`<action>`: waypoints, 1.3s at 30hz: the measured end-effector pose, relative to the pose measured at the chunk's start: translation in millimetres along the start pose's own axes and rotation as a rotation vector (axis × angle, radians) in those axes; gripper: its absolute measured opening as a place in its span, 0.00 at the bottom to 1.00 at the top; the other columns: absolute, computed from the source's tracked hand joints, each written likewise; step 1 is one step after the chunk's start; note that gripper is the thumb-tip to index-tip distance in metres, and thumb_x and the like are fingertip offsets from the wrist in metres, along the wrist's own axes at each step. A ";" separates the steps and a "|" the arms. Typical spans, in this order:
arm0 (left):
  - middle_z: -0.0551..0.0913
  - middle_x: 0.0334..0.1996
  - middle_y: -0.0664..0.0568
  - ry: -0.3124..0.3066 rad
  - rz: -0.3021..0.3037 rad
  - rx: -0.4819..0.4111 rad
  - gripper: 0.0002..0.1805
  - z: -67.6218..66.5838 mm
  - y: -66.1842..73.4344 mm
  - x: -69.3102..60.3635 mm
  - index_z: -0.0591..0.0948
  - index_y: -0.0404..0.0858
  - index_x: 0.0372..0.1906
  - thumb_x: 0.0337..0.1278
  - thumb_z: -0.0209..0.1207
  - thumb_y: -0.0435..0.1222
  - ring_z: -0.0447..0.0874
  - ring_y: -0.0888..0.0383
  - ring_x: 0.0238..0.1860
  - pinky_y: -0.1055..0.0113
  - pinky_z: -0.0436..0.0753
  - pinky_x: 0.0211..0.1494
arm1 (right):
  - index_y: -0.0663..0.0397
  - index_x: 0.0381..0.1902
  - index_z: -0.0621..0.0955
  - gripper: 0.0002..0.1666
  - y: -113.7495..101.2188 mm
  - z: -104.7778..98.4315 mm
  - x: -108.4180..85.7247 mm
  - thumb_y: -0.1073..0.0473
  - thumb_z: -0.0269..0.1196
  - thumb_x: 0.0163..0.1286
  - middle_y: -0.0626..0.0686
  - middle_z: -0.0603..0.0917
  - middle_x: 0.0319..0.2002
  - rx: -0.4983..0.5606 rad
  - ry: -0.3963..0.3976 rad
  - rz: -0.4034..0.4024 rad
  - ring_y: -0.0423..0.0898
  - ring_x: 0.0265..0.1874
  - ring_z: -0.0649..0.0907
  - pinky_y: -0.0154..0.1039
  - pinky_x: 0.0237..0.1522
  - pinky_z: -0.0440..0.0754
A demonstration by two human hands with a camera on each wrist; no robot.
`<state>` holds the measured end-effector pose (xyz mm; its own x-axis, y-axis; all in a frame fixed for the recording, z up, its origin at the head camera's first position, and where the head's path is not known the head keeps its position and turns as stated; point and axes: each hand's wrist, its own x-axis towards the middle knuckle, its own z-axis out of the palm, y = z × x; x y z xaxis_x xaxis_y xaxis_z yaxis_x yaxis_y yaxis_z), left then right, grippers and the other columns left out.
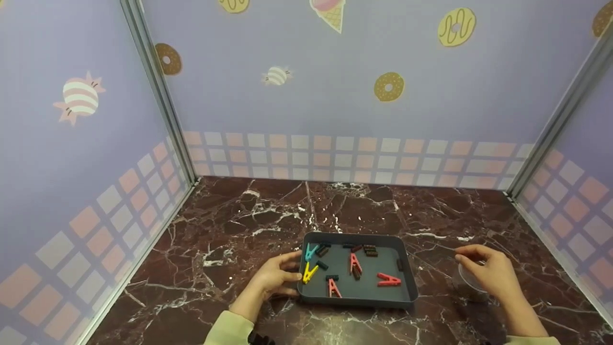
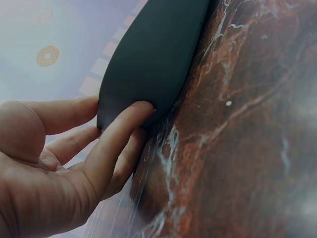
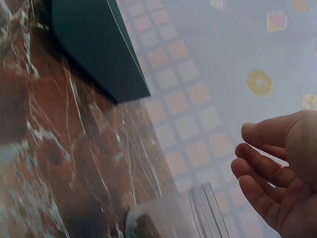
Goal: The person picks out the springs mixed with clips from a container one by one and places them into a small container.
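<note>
left hand (image 1: 274,276) – fingertips (image 2: 145,107) against tray (image 1: 364,291)

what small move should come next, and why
Probably reach to the dark grey rectangular tray and pinch the small dark oblong piece by its right wall: the right hand looks empty above the clear plastic jar, which holds something dark, while the left hand touches the tray's left side.

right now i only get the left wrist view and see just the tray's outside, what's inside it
observer: The tray holds clips, one blue, one yellow and three red, among small dark pieces.
operator: ok and anything on the table right of it
observer: Yes, a clear container stands there, apart from the tray.
operator: is the right grip holding something
observer: In the right wrist view, no object shows between the right grip's fingers and thumb.
</note>
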<state>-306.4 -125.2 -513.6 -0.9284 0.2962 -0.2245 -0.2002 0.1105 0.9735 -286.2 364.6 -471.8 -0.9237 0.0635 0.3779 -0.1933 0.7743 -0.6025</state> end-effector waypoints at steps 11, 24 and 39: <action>0.73 0.68 0.29 0.007 0.000 0.009 0.38 0.2 2.2 -0.3 0.64 0.35 0.79 0.65 0.62 0.24 0.86 0.41 0.56 0.47 0.91 0.41 | 0.54 0.43 0.90 0.08 -30.2 28.5 0.6 0.59 0.72 0.67 0.54 0.91 0.37 0.071 0.006 0.023 0.25 0.29 0.80 0.27 0.31 0.79; 0.72 0.69 0.28 0.008 0.003 0.018 0.38 -1.7 0.8 -0.2 0.64 0.35 0.79 0.65 0.62 0.24 0.85 0.40 0.56 0.47 0.91 0.40 | 0.54 0.38 0.89 0.06 -68.1 81.7 -5.4 0.63 0.74 0.63 0.52 0.91 0.34 0.170 -0.008 -0.016 0.31 0.29 0.83 0.27 0.34 0.82; 0.73 0.68 0.30 0.014 -0.008 0.025 0.38 -1.3 -1.4 0.4 0.66 0.37 0.78 0.65 0.63 0.25 0.87 0.45 0.54 0.49 0.92 0.40 | 0.56 0.37 0.88 0.06 -105.0 137.8 -15.5 0.66 0.74 0.62 0.52 0.89 0.33 0.226 -0.109 0.032 0.44 0.30 0.87 0.30 0.27 0.85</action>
<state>-306.9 -126.5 -515.0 -0.9312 0.2817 -0.2312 -0.1996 0.1368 0.9703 -297.1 195.5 -511.2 -0.9584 0.0085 0.2854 -0.2207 0.6120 -0.7595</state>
